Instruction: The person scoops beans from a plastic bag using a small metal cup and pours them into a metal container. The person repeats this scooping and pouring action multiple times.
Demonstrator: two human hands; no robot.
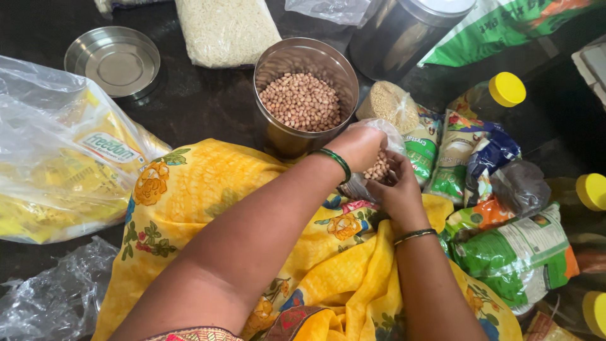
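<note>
1. The tin [297, 136] is bare metal, brushed outside and dully shiny inside; the peanuts [302, 101] in it look matt and smooth-skinned.
2. The lid [113, 61] is the same pale metal, with a soft sheen.
3. The bag [379, 161] held between the left hand [361, 146] and the right hand [396, 189] is thin clear plastic, crinkled and glossy.
4. The sari [202, 202] is yellow printed cloth, soft and matt.
5. The floor [196, 101] is dark, smooth and slightly reflective.
6. The packets [517, 252] are glossy printed plastic.
7. The bottle caps [507, 89] are smooth yellow plastic.
</note>
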